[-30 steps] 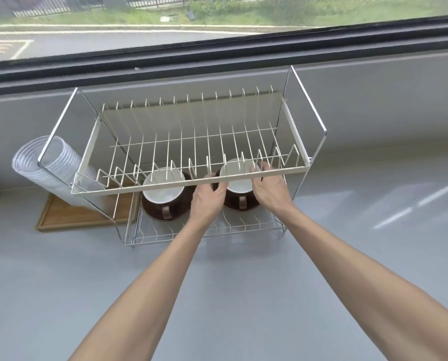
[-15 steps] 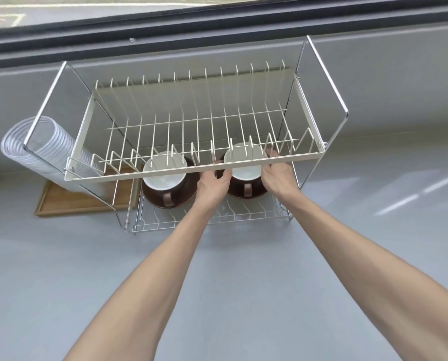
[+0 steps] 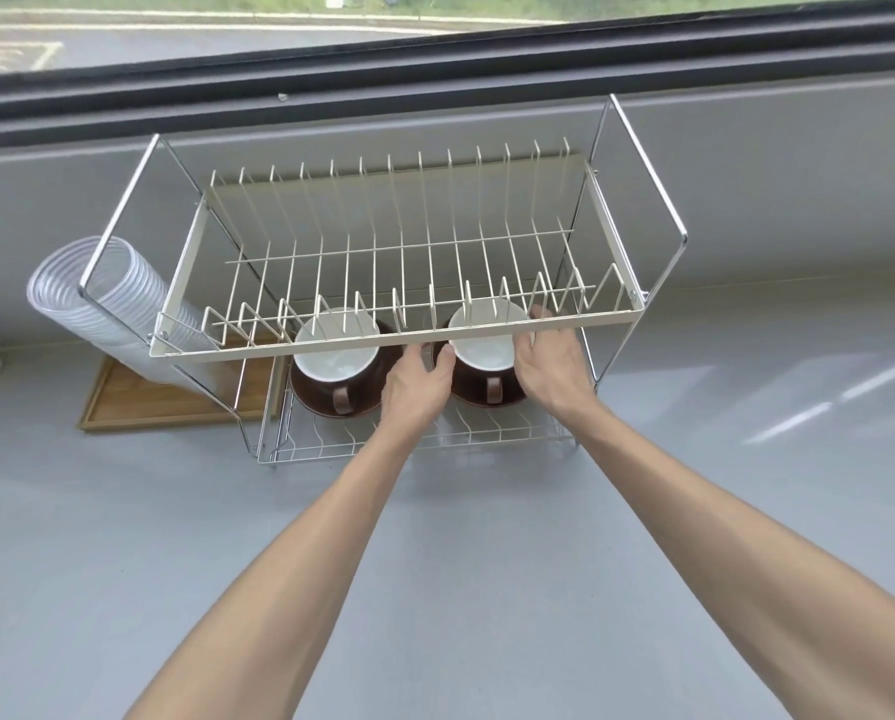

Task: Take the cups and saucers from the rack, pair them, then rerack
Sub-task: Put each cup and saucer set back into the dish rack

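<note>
Hands (image 3: 418, 389) (image 3: 551, 374) flank upright right cup (image 3: 484, 350), handle toward the person.

Daylight comes in through the window (image 3: 331, 23) at the top and fills the scene evenly; nothing is dim. The grey worktop (image 3: 123, 537) carries bright streaks of glare at the right, near (image 3: 824, 402). A soft shadow lies on it under the rack (image 3: 419, 335), and the lower tier is darker than the upper one. Shadow edges are diffuse, not hard. The wide lens bends the window frame into a slant and stretches the forearms toward the bottom corners. The picture is a little soft all over, perhaps from compression; the right fingers (image 3: 541, 311) behind the rack's front bar look smeared
</note>
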Demonstrator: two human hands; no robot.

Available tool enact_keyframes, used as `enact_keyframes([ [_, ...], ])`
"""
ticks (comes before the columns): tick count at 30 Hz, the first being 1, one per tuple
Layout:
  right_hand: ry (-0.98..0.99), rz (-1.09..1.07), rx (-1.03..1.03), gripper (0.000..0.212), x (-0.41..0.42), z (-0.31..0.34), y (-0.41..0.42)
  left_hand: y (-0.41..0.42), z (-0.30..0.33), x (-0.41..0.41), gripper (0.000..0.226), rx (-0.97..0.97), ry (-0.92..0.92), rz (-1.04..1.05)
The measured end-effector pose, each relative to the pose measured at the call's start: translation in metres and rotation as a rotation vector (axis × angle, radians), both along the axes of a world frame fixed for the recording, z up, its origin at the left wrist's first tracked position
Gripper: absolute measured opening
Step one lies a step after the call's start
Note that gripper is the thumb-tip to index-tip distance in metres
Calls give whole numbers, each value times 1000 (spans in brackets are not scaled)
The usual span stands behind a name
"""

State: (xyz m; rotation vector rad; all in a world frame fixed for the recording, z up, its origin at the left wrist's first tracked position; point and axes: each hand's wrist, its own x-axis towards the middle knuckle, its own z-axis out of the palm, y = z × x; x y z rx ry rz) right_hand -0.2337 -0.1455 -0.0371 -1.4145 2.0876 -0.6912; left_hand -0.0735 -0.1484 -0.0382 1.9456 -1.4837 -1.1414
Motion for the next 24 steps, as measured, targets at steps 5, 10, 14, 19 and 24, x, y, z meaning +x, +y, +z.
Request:
enact_keyframes([
  [5, 195, 230, -260, 33, 28, 9, 8, 18, 16, 35, 38, -192, -138, 40],
  [10, 221, 390, -219, 49, 71, 20, 12, 26, 24, 82, 34, -257, -146, 221],
  [14, 50, 386, -148, 50, 104, 16, 9, 18, 20, 111, 34, -207, -86, 303],
  [19, -269, 246, -20, 49, 133, 13, -7, 6, 12, 125, 33, -174, -61, 407],
  [24, -335, 212, 74, 58, 143, 2, -19, -10, -4, 130, 54, -24, 13, 371],
])
